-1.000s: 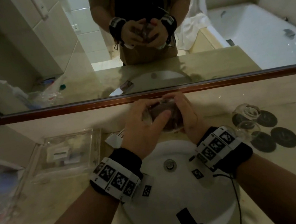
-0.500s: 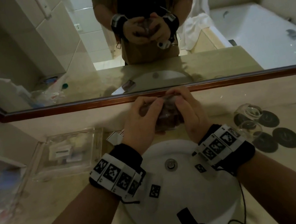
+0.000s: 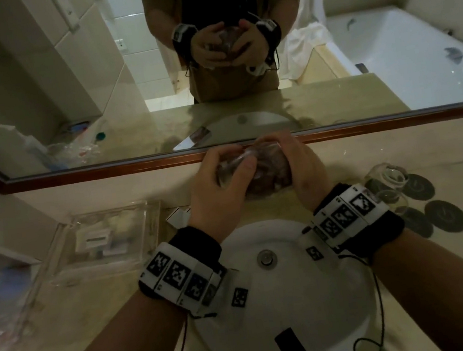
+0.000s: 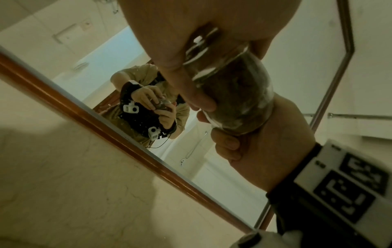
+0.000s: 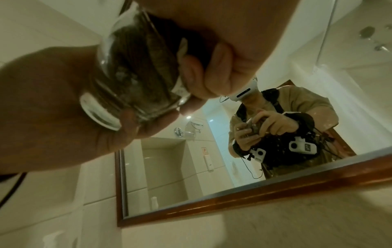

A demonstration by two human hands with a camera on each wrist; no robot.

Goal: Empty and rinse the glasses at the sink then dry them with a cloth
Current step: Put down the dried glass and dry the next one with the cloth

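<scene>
Over the white sink (image 3: pixel 284 295) set in the marble desk (image 3: pixel 456 260), we have lifted the glass (image 3: pixel 265 171) a little higher and closer to the mirror (image 3: pixel 245 108) than a second ago, and turned it between our hands. It seems stuffed with a brownish cloth (image 4: pixel 237 94), so we judge drying is under way rather than rinsing. Two more glasses (image 3: pixel 387 184) wait on dark coasters (image 3: pixel 445 219) to the right. Our left hand (image 3: pixel 218 197) wraps the base, its fingers (image 4: pixel 191 87) curled tight on the wall. Our right hand (image 3: pixel 306 171) cups the other end, its fingers (image 5: pixel 210 72) curled round the rim.
</scene>
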